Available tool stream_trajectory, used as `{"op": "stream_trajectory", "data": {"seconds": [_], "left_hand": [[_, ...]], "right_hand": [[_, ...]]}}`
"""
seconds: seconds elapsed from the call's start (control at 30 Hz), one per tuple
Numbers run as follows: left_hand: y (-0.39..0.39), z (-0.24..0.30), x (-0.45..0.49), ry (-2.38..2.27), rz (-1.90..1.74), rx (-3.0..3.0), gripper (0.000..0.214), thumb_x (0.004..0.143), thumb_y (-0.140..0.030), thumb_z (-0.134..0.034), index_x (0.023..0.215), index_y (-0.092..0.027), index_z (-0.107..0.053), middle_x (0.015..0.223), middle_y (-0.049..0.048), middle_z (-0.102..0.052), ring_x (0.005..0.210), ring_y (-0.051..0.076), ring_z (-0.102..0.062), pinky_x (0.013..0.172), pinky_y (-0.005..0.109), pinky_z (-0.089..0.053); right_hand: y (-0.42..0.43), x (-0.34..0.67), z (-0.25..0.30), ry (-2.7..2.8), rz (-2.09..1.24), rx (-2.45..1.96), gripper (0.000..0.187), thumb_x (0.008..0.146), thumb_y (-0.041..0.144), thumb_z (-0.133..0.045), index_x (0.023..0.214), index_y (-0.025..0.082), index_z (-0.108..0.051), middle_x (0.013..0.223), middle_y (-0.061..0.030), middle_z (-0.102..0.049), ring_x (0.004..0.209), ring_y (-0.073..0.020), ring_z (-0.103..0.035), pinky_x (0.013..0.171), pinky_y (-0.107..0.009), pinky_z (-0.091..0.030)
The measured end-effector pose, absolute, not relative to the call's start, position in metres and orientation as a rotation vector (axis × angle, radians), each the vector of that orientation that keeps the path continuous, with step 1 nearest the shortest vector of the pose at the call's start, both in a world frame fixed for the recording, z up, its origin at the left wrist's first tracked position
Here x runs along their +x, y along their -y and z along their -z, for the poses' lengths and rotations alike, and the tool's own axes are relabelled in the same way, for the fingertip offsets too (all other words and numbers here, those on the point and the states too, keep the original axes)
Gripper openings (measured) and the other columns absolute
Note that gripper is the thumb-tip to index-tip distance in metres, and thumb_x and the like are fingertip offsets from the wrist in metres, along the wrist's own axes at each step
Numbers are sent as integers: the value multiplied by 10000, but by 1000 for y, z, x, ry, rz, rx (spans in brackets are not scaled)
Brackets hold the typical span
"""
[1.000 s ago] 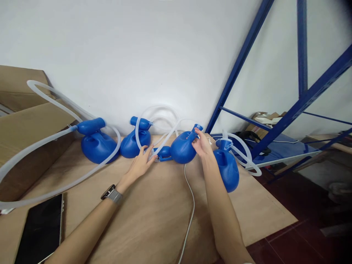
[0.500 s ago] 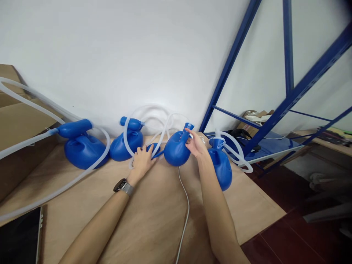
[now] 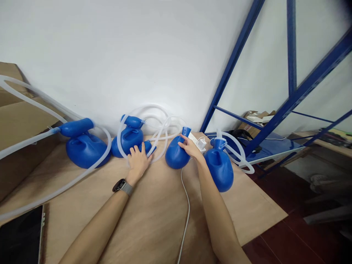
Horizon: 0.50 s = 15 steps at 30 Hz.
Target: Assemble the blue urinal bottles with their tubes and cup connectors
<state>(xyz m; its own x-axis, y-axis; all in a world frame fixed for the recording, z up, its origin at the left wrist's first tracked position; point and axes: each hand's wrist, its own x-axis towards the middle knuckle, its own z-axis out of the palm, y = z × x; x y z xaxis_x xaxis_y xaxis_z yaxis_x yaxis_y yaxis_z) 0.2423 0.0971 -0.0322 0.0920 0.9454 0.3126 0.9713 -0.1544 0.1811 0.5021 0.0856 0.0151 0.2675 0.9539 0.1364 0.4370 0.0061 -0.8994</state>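
My right hand (image 3: 190,146) is closed round the handle just below the neck of a blue plastic urinal bottle (image 3: 176,156), which stands on the table with its mouth up. My left hand (image 3: 137,163) is closed over a blue cylindrical hose attachment (image 3: 147,147) lying on the table; the palm hides part of it. A translucent hose (image 3: 162,128) loops behind and around this piece. Just left of it stands another blue urinal bottle (image 3: 130,137) with a similar blue attachment (image 3: 133,122) on top. Beside my right forearm is a further blue bottle (image 3: 220,168) with its hose.
At left, another blue bottle (image 3: 85,150) with a long hose stands before a cardboard box (image 3: 24,117). A black-screened device (image 3: 23,234) lies front left. A white power strip (image 3: 202,143) sits behind my right hand, its cable (image 3: 187,205) crossing the table. Blue shelving (image 3: 233,62) rises at right.
The blue attachment under my left hand has turned and shifted left, away from the bottle. The bottle in my right hand has turned, and the power strip behind it shows more.
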Motion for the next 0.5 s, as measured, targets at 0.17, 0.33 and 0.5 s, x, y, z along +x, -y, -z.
{"op": "stream_trajectory", "data": {"seconds": [0.17, 0.33, 0.5], "left_hand": [[-93, 21, 241, 1918, 516, -2447, 783, 963, -621, -536, 1576, -142, -449, 1493, 282, -515, 1333, 474, -483, 1043, 570, -443], [-93, 6, 233, 1823, 443, -2708, 929, 879, -685, -638, 1646, -255, -336, 1641, 229, -408, 1439, 484, -434, 1123, 606, -389], [-104, -7, 211, 1843, 357, -2887, 1130, 769, -700, -728, 1690, -297, -213, 1692, 236, -343, 1518, 510, -371, 1163, 636, -360]], "right_hand": [[-90, 500, -1, 1372, -378, -1727, 591, 949, 462, -611, 1476, 195, -619, 1124, -121, -715, 1170, -331, -618, 1146, -511, -407], [-93, 498, 10, 1406, -260, -1824, 597, 1022, 535, -477, 1543, 252, -550, 1371, -159, -615, 1401, -373, -458, 1229, -545, -284], [-92, 510, 6, 1498, -335, -1900, 742, 966, 568, -589, 1621, 253, -442, 1432, -186, -569, 1438, -410, -427, 1226, -564, -280]]}}
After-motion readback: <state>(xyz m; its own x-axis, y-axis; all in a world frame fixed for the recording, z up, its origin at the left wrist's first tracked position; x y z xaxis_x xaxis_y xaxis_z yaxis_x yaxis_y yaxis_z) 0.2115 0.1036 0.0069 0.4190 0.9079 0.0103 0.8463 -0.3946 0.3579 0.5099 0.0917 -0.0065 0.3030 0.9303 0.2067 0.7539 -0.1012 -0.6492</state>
